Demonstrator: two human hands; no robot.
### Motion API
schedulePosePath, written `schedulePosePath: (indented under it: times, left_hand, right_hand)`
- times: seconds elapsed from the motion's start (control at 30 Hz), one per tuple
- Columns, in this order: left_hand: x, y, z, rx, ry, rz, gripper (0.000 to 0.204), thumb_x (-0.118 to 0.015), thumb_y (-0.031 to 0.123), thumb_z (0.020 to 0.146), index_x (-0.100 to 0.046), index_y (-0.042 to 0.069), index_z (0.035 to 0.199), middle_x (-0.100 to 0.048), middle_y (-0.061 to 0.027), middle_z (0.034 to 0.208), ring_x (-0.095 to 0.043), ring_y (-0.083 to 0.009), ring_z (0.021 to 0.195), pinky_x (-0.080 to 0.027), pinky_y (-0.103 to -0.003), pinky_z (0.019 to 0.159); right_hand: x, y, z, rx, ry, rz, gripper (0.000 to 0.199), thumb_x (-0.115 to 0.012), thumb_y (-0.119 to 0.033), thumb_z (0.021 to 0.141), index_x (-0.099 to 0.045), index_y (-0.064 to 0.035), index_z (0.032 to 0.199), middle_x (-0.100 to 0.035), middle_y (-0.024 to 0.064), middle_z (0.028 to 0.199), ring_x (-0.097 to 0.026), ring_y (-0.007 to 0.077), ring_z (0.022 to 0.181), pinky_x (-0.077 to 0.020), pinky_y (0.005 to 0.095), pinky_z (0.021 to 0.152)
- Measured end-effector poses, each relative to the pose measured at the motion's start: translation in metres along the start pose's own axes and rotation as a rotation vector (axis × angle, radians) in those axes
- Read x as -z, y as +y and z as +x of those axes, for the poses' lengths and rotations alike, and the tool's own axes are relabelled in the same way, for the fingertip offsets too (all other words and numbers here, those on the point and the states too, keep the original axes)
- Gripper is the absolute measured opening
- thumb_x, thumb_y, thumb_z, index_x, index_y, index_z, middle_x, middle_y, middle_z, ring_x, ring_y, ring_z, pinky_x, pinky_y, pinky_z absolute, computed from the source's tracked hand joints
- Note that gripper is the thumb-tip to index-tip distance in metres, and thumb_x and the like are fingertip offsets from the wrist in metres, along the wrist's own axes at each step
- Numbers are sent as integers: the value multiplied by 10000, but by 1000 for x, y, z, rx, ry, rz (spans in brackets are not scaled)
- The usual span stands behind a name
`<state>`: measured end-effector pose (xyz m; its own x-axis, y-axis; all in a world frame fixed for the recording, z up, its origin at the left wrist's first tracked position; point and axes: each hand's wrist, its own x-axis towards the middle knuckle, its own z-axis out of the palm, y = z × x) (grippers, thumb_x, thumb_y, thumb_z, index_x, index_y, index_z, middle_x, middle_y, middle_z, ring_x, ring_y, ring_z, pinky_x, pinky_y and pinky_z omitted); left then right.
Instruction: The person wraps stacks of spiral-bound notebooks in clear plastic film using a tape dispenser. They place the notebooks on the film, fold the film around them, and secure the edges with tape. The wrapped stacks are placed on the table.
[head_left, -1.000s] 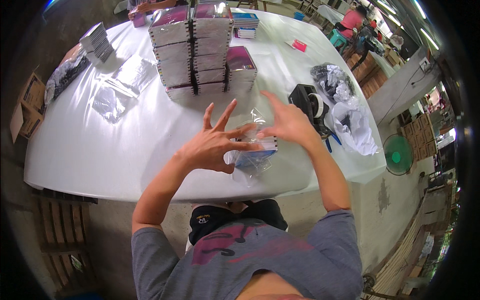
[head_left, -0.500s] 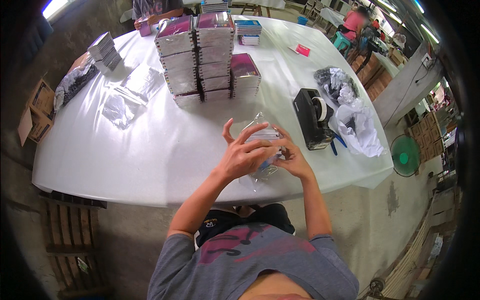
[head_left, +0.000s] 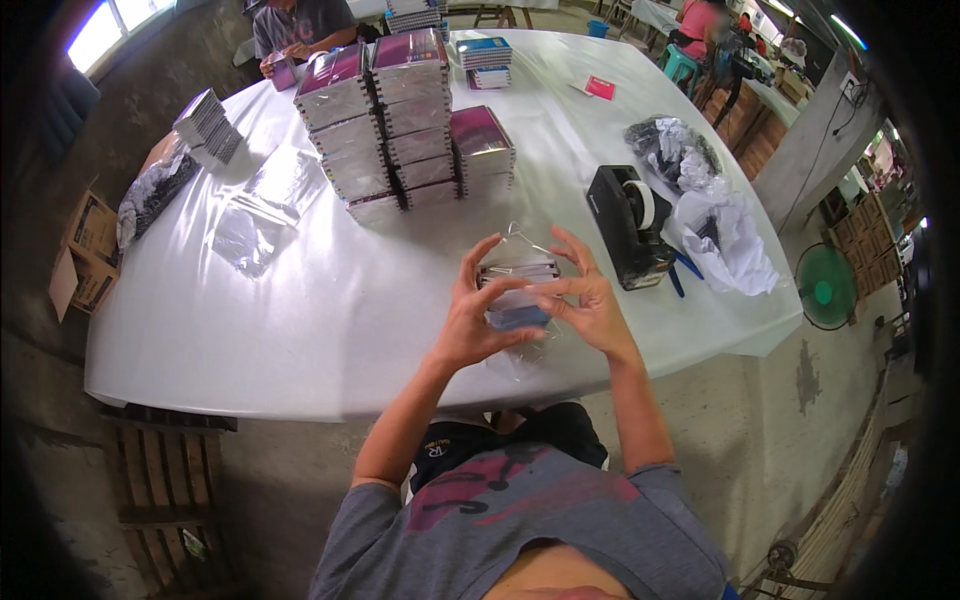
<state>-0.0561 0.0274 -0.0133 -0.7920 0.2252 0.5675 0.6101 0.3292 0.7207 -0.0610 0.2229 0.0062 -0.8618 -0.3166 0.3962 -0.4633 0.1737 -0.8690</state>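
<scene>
I hold a small stack of flat cases inside a clear plastic bag (head_left: 517, 292) above the near edge of the white table (head_left: 300, 300). My left hand (head_left: 470, 320) grips the pack from the left side, fingers spread upward. From the right, my right hand (head_left: 588, 300) pinches the bag, with its fingers across the pack's front. The loose end of the bag hangs below my hands.
Tall stacks of purple-topped cases (head_left: 400, 120) stand at the table's middle. A black tape dispenser (head_left: 628, 228) sits to the right beside crumpled white and black bags (head_left: 720, 235). Clear bags (head_left: 262, 208) lie at left. Another person (head_left: 300, 25) sits at the far side.
My hands have lifted the bagged pack off the table and drawn closer together around it. The view has shifted, so the table appears lower and farther right.
</scene>
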Motion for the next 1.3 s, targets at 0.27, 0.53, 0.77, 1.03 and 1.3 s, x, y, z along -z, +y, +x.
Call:
schedulePosePath:
  times: [0.27,0.53,0.77,1.03,1.3]
  left_hand:
    - [-3,11,13,76,77,-72,179,-808,205,646,-731,110,776,-334,-148,1397,-368,-337,1258,-319,-422,1036]
    - [12,-5,9,141,-34,-206,611,-890,375,481,-679,141,1005,-283,-154,1407,-331,-364,1292,-367,-473,1004]
    - [6,11,6,267,-5,-249,515,-867,315,556,-669,165,1007,-200,-157,1439,-350,-386,1272,-412,-483,979]
    - [-2,1,8,133,-15,-186,313,-829,234,612,-704,142,883,-307,-175,1408,-329,-375,1288,-326,-455,1033]
    - [-8,4,8,192,44,-211,264,-819,237,613,-726,114,827,-355,-186,1375,-353,-370,1260,-329,-433,1022]
  right_hand:
    - [18,-56,18,148,50,126,358,-765,-222,718,-664,-124,1047,-374,145,1384,-371,303,1262,-305,415,1034]
    - [-2,2,-11,-295,54,156,293,-750,-176,743,-627,-71,987,-422,135,1326,-393,264,1253,-355,384,998]
    - [-7,-12,-9,-214,18,244,197,-724,-100,767,-641,-51,939,-387,118,1350,-426,251,1229,-386,345,980]
    - [-3,4,-15,-193,128,286,167,-730,-54,751,-667,-43,905,-398,126,1343,-407,276,1252,-396,379,993]
    - [-5,-10,0,46,152,-188,167,-728,-123,764,-696,-66,917,-406,116,1344,-390,287,1263,-358,421,1006]
